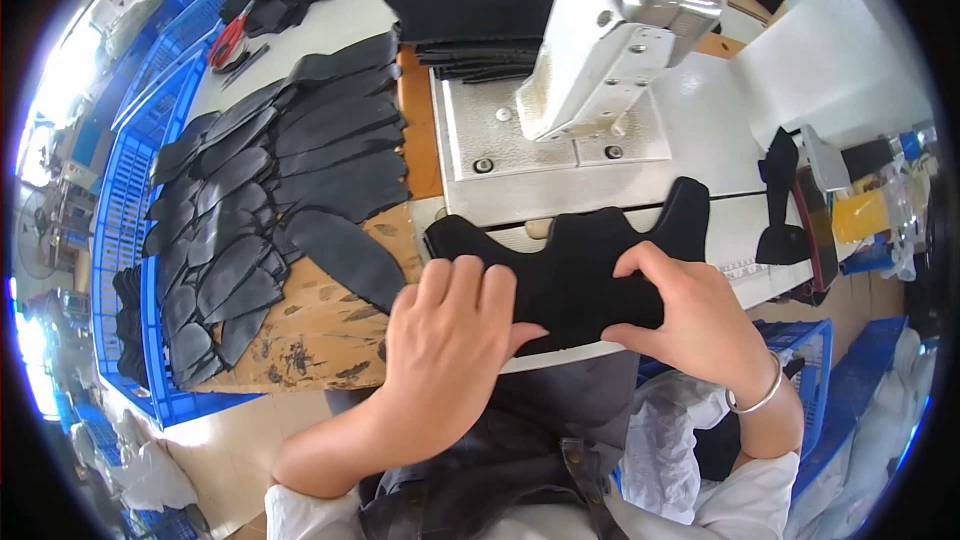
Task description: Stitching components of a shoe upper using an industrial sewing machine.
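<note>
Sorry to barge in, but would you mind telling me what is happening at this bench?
A person at a sewing machine holds a black shaped fabric piece flat on the white table with both hands: the left hand presses its near left part, the right hand grips its right side. Dark leaf-shaped cut pieces lie fanned out on cardboard to the left.

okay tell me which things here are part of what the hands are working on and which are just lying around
In hand:
flat black shaped fabric piece, pressed by left hand and right hand
grey metal sewing machine just behind it

Lying about:
overlapping black leather strips on brown cardboard
stack of black fabric pieces
red-handled scissors
blue plastic crates
</note>
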Available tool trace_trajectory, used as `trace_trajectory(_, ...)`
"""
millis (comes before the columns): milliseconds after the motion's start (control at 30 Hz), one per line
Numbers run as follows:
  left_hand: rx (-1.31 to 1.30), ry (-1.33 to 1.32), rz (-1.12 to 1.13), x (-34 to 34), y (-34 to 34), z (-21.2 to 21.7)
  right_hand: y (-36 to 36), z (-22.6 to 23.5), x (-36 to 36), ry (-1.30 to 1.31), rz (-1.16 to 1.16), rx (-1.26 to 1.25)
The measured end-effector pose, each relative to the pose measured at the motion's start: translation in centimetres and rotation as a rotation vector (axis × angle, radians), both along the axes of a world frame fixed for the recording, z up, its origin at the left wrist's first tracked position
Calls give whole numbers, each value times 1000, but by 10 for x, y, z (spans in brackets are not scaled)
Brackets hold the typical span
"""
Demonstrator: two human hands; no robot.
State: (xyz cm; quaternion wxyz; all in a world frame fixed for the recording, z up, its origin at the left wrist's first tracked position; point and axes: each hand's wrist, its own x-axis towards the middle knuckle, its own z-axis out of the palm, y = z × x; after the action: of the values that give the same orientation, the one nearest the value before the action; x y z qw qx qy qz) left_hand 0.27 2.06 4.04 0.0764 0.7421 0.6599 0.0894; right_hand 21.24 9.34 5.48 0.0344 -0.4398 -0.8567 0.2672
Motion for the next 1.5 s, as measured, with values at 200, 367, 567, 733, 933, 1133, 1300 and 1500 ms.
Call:
trace_trajectory(200, 218, -77, -398, 26, -16, -26, 2, -12, 5, 69, -9, 76)
trace_trajectory(367, 207, -17, -436, 34, -17, -51, 12, -4, 28, 92, -177, -167)
trace_trajectory(567, 207, 7, -428, 36, -16, -51, 18, -11, 47, 196, -166, -202)
trace_trajectory(733, 199, 32, -415, 36, -17, -52, 22, -15, 51, 135, -112, -161)
trace_trajectory(933, 199, 76, -442, 39, -14, -52, 21, -17, 57, 145, -115, -145)
trace_trajectory(1133, 201, -32, -428, 40, -8, -43, 6, -2, 46, -29, -69, 183)
trace_trajectory(1300, 230, -202, -428, 38, 6, -38, -6, -26, 42, -87, 319, 580)
trace_trajectory(1500, 384, -158, -383, 39, 6, -43, 0, -38, 61, -98, 488, 914)
